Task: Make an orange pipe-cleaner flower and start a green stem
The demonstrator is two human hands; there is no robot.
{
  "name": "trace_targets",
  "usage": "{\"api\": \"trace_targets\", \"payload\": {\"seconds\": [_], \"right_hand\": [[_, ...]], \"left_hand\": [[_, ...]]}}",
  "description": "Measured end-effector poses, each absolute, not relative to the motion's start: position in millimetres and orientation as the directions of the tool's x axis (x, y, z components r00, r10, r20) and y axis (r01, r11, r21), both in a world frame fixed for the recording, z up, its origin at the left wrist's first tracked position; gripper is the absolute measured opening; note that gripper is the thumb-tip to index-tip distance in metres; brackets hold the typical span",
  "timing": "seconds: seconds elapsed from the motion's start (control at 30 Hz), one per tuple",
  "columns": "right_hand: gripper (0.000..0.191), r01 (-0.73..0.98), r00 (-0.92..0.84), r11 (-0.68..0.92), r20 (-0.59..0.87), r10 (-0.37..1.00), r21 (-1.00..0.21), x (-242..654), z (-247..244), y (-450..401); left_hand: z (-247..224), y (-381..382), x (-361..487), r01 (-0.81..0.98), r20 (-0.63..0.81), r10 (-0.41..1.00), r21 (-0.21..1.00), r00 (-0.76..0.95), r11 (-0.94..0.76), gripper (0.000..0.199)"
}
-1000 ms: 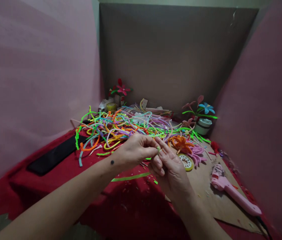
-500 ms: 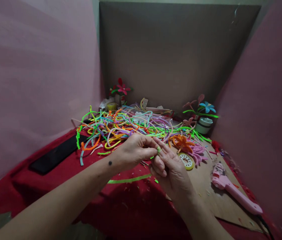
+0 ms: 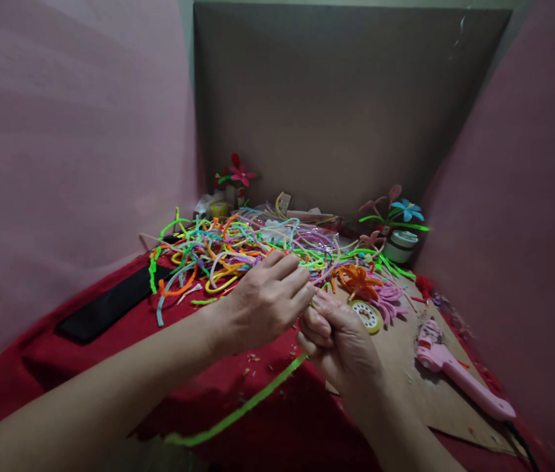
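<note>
My left hand is closed, back upward, its fingertips hidden against my right hand. My right hand is closed in a pinch beside it, and the two touch. From under the right hand a green fuzzy strip hangs toward the lower left over the red cloth. What lies between the fingertips is mostly hidden. Just behind the hands is a tangled heap of coloured pipe cleaners.
A pink glue gun lies on a brown board at the right. Near it are a tape roll, an orange fuzzy flower and pink loops. A black flat object lies left; a white pot stands behind.
My left hand has turned over so its back faces up, hiding the green piece at the fingertips. The green strip has swung down toward the lower left.
</note>
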State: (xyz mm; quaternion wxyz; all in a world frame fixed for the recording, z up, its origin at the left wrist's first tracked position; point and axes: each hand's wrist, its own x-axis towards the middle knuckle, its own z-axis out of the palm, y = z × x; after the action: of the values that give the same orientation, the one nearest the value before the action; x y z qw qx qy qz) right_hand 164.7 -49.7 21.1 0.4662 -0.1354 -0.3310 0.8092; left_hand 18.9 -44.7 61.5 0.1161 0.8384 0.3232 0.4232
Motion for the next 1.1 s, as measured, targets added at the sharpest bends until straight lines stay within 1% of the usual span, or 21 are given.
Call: {"api": "trace_targets", "payload": {"seconds": [0.1, 0.23, 0.3, 0.37, 0.43, 0.5, 0.57, 0.6, 0.67, 0.8, 0.87, 0.9, 1.0, 1.1], "right_hand": [[0.025, -0.631, -0.526, -0.365, 0.032, 0.850, -0.684, 166, 22, -49], [0.026, -0.580, -0.511, -0.365, -0.024, 0.859, -0.728, 170, 20, -45], [0.024, -0.572, -0.488, -0.359, -0.046, 0.872, -0.738, 171, 21, -44], [0.019, -0.582, -0.456, -0.355, -0.067, 0.887, -0.731, 170, 24, -43], [0.015, -0.596, -0.425, -0.345, -0.079, 0.902, -0.725, 168, 28, -43], [0.013, -0.624, -0.390, -0.317, -0.067, 0.918, -0.714, 168, 31, -43], [0.012, -0.668, -0.357, -0.281, -0.035, 0.934, -0.689, 170, 34, -41], [0.012, -0.689, -0.342, -0.265, -0.020, 0.940, -0.675, 172, 35, -39], [0.010, -0.726, -0.317, -0.246, -0.004, 0.948, -0.643, 177, 37, -35], [0.011, -0.808, -0.257, -0.219, -0.008, 0.966, -0.547, 188, 43, -21], [0.013, -0.842, -0.212, -0.188, -0.010, 0.977, -0.506, 193, 48, -14], [0.015, -0.852, -0.190, -0.171, -0.013, 0.982, -0.494, 195, 49, -11], [0.019, -0.861, -0.110, -0.113, -0.037, 0.993, -0.495, 202, 54, -5], [0.019, -0.863, -0.010, -0.031, -0.045, 0.999, -0.503, 209, 55, -1]], "left_hand": [[71, -43, 13, 0.403, 0.574, 0.611, 0.460, 0.546, -0.792, 0.010], [80, -36, 10, 0.385, 0.502, 0.555, 0.407, 0.663, -0.828, 0.012], [80, -32, 10, 0.394, 0.506, 0.553, 0.392, 0.662, -0.831, 0.011], [78, -29, 11, 0.422, 0.555, 0.582, 0.401, 0.594, -0.813, 0.012], [76, -29, 11, 0.443, 0.616, 0.638, 0.462, 0.462, -0.768, 0.013], [75, -31, 7, 0.440, 0.600, 0.734, 0.592, 0.319, -0.675, 0.012], [75, -35, -1, 0.397, 0.491, 0.843, 0.744, 0.220, -0.537, 0.011], [76, -37, -6, 0.372, 0.416, 0.885, 0.804, 0.209, -0.465, 0.011], [77, -45, -16, 0.353, 0.279, 0.924, 0.863, 0.262, -0.361, 0.012], [77, -65, -31, 0.473, 0.062, 0.884, 0.827, 0.462, -0.306, 0.013], [75, -73, -35, 0.537, -0.043, 0.852, 0.792, 0.522, -0.289, 0.009], [75, -76, -37, 0.567, -0.078, 0.840, 0.771, 0.536, -0.291, 0.012], [71, -76, -47, 0.626, -0.090, 0.848, 0.715, 0.522, -0.310, 0.024], [65, -69, -59, 0.638, -0.064, 0.886, 0.718, 0.459, -0.278, 0.029]]}}
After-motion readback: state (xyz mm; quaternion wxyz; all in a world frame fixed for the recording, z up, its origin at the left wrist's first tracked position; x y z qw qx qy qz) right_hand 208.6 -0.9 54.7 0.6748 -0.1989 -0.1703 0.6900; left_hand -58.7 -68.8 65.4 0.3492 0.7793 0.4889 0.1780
